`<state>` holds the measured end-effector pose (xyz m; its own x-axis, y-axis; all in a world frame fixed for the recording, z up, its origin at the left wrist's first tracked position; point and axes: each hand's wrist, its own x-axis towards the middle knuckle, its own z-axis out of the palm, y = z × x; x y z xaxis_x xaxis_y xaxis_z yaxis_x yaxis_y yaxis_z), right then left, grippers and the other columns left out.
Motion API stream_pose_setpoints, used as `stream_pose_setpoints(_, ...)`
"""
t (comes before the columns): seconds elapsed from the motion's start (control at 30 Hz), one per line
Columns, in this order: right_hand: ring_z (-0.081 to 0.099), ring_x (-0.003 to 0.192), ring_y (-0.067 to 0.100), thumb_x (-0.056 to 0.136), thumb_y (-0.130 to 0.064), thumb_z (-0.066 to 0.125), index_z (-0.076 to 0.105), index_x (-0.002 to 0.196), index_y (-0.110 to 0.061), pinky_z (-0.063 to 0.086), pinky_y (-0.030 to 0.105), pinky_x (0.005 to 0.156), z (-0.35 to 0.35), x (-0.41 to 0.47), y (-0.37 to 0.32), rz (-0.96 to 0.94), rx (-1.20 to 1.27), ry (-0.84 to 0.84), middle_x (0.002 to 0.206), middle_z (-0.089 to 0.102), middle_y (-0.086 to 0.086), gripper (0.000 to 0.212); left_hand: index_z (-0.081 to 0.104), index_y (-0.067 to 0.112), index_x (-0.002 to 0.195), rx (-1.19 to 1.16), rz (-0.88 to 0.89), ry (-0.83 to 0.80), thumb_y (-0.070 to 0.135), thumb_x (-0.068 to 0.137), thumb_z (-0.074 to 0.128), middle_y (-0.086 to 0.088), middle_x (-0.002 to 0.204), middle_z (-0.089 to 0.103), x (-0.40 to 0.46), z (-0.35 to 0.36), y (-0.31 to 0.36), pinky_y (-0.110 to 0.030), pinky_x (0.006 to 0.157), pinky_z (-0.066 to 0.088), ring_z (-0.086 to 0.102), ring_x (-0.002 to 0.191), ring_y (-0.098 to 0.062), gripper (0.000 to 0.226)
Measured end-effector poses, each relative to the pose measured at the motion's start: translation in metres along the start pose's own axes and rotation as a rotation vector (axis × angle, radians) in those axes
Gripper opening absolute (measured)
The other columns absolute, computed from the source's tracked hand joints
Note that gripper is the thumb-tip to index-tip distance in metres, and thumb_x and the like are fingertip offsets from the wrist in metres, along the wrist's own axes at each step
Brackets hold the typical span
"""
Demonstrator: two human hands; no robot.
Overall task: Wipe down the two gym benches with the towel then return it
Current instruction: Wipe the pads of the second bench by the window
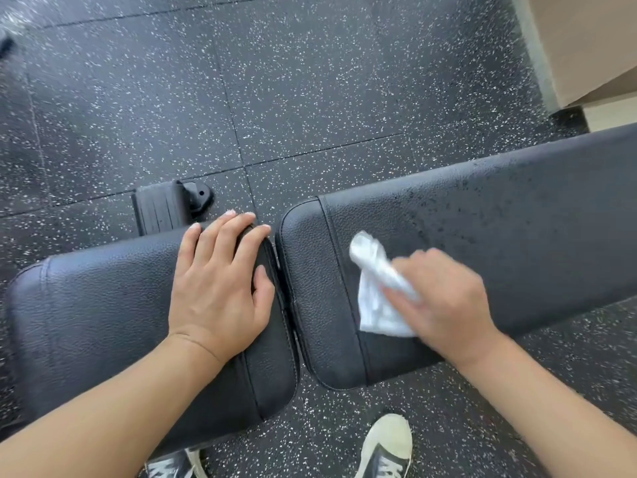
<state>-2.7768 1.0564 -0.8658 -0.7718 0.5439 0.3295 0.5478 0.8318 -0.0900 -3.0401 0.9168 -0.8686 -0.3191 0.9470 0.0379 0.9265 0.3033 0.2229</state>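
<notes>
Two black padded bench sections lie end to end with a narrow gap between them. My left hand (220,281) rests flat, fingers spread, on the right end of the left pad (96,305). My right hand (441,298) grips a crumpled white towel (375,298) and presses it against the left part of the long right pad (517,229). Small droplets speckle the right pad's surface beyond the towel. The hand and towel look slightly blurred.
Speckled dark rubber floor tiles (275,81) surround the bench. A black bench foot with a wheel (172,207) sits behind the left pad. My two sneakers (389,446) stand at the front edge. A beige wall corner (586,46) rises at the upper right.
</notes>
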Motion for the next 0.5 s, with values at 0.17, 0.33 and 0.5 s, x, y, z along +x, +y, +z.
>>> stream_pose_setpoints(0.17, 0.056, 0.072, 0.027, 0.098, -0.036, 0.065, 0.062, 0.084, -0.015, 0.031, 0.036, 0.053, 0.027, 0.092, -0.013, 0.474, 0.057, 0.063, 0.077, 0.06, 0.003, 0.025, 0.058, 0.016, 0.14, 0.008, 0.001, 0.0, 0.03, 0.091, 0.047, -0.006, 0.148, 0.052, 0.0, -0.001, 0.002, -0.052, 0.127, 0.021, 0.043, 0.145, -0.031, 0.051)
stream_pose_setpoints(0.33, 0.053, 0.072, 0.027, 0.094, -0.03, 0.071, 0.064, 0.085, -0.013, 0.036, 0.036, 0.057, 0.03, 0.091, -0.08, 0.287, 0.182, 0.036, 0.077, 0.058, 0.004, 0.02, 0.056, 0.016, 0.139, 0.011, 0.001, -0.016, 0.031, 0.092, 0.046, -0.006, 0.149, 0.051, 0.0, -0.001, 0.001, -0.05, 0.127, 0.019, 0.043, 0.145, -0.032, 0.051)
stream_pose_setpoints(0.5, 0.034, 0.067, 0.022, 0.099, -0.022, 0.068, 0.069, 0.088, -0.01, 0.03, 0.037, 0.059, -0.002, -0.022, -0.066, -0.089, 0.323, -0.092, 0.076, 0.041, 0.001, 0.016, 0.056, 0.016, 0.14, 0.002, 0.0, -0.009, 0.03, 0.092, 0.047, -0.008, 0.149, 0.051, 0.0, -0.001, 0.002, -0.051, 0.127, 0.02, 0.043, 0.146, -0.032, 0.051)
